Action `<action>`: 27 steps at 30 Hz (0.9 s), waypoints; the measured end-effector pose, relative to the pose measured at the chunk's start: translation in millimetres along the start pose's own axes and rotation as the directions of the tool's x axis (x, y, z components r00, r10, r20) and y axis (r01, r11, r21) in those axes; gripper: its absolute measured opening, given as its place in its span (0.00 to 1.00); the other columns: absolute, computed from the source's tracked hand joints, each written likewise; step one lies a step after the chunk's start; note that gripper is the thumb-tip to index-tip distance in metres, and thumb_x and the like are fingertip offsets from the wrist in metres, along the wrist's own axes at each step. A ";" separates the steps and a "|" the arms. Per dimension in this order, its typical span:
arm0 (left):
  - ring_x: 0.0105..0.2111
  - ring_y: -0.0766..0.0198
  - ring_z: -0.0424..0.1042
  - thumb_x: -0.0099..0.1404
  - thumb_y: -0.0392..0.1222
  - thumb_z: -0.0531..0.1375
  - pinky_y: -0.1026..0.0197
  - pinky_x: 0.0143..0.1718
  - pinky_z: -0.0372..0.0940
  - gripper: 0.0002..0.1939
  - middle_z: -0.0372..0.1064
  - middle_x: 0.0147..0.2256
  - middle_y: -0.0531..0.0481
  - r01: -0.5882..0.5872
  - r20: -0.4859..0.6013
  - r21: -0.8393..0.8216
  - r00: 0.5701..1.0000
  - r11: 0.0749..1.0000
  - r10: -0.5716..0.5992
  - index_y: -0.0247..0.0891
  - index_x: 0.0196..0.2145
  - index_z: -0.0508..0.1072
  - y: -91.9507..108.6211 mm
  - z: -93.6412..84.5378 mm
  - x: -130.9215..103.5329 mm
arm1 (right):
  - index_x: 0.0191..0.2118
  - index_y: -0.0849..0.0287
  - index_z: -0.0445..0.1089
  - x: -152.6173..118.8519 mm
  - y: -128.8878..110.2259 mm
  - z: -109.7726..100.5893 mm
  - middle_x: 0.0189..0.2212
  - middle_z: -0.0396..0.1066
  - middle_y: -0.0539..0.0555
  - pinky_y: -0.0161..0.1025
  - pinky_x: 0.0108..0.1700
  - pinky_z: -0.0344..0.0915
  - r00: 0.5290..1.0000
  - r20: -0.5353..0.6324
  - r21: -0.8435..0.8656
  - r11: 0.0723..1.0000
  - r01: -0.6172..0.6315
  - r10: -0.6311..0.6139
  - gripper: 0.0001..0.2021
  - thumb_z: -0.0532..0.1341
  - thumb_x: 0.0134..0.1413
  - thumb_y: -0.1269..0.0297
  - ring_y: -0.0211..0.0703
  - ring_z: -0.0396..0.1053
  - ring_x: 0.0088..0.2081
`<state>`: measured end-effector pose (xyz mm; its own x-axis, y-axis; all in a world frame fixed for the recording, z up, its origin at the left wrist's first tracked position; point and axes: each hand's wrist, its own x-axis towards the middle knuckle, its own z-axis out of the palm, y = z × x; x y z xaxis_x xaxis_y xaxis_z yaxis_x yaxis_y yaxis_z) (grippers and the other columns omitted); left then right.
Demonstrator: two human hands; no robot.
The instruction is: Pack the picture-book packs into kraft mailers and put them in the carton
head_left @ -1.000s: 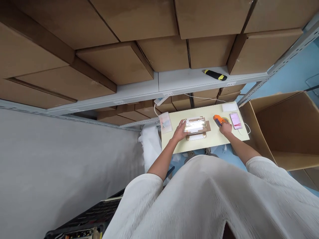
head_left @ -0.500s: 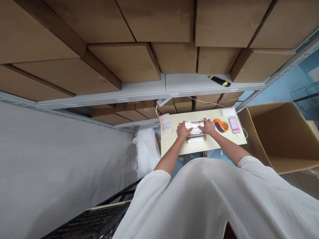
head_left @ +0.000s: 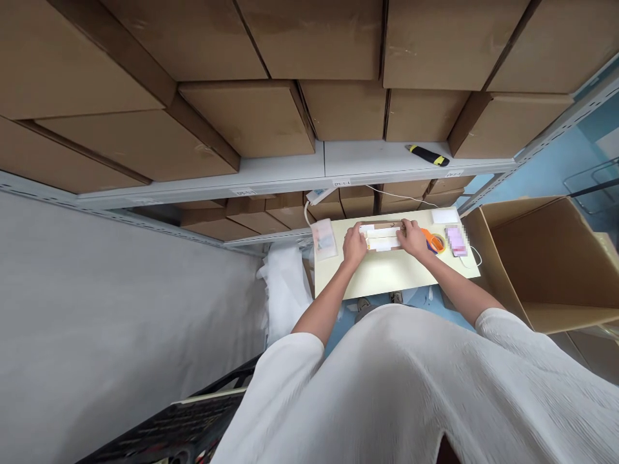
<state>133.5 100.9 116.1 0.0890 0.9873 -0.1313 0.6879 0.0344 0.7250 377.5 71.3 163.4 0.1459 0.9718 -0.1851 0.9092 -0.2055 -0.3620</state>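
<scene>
A small cardboard box (head_left: 383,238) with white strips on it is held by both hands above the pale yellow tabletop (head_left: 387,277). My left hand (head_left: 354,246) is closed on its left end, and my right hand (head_left: 412,238) grips its right end. Just right of my right hand lies an orange tape dispenser (head_left: 434,241), partly covered by that hand. A clear plastic bag (head_left: 324,238) lies at the table's left edge. Farther right are a phone with a blurred screen (head_left: 455,241) and a white block (head_left: 443,216).
Cardboard boxes (head_left: 343,109) fill the metal shelf (head_left: 290,169) over the table. A black and yellow cutter (head_left: 428,155) lies on the shelf. A large open carton (head_left: 556,258) stands at the right, white wrapping (head_left: 285,290) at the left, a black crate (head_left: 193,425) at lower left.
The box has been lifted or turned between my hands, and the separate flap seen below it no longer shows. My right hand has moved slightly right and now partly covers the tape dispenser.
</scene>
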 end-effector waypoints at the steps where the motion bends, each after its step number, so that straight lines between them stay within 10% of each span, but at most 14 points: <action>1: 0.67 0.43 0.69 0.82 0.44 0.52 0.44 0.69 0.65 0.28 0.68 0.67 0.37 -0.020 -0.021 -0.001 1.000 1.000 0.019 0.45 0.75 0.62 4.1 -3.4 -1.7 | 0.74 0.57 0.59 -1.8 -0.7 -2.4 0.66 0.66 0.67 0.50 0.56 0.73 0.999 -0.027 0.017 1.000 0.016 -0.016 0.27 0.52 0.78 0.54 0.63 0.72 0.60; 15: 0.56 0.46 0.77 0.74 0.38 0.60 0.43 0.59 0.73 0.17 0.71 0.58 0.39 0.131 0.190 0.027 0.973 0.991 -0.134 0.44 0.59 0.68 -47.2 37.3 -63.4 | 0.64 0.53 0.64 -44.5 44.1 64.2 0.62 0.67 0.64 0.49 0.50 0.74 0.961 0.277 0.006 1.000 -0.019 0.017 0.18 0.57 0.74 0.57 0.57 0.76 0.50; 20: 0.64 0.47 0.73 0.73 0.38 0.62 0.45 0.66 0.69 0.23 0.70 0.62 0.37 0.193 0.120 -0.019 0.975 0.981 -0.189 0.43 0.63 0.66 -46.0 40.5 -35.7 | 0.54 0.54 0.68 -11.8 42.6 60.2 0.63 0.70 0.64 0.48 0.61 0.70 0.980 0.193 0.130 0.988 -0.080 0.054 0.12 0.58 0.70 0.57 0.57 0.71 0.62; 27: 0.69 0.46 0.71 0.71 0.41 0.63 0.47 0.69 0.66 0.45 0.68 0.71 0.33 0.334 0.167 -0.193 0.938 0.922 -0.305 0.38 0.78 0.49 -28.8 42.2 -4.2 | 0.51 0.50 0.63 15.7 26.4 55.4 0.50 0.78 0.56 0.44 0.52 0.73 0.916 0.312 0.355 0.864 -0.358 0.251 0.15 0.60 0.67 0.49 0.52 0.77 0.51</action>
<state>143.8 89.2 67.2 -0.0056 0.8893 -0.4573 0.5251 0.3918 0.7555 382.2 74.8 100.4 0.2399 0.8028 -0.5459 0.5945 -0.5660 -0.5711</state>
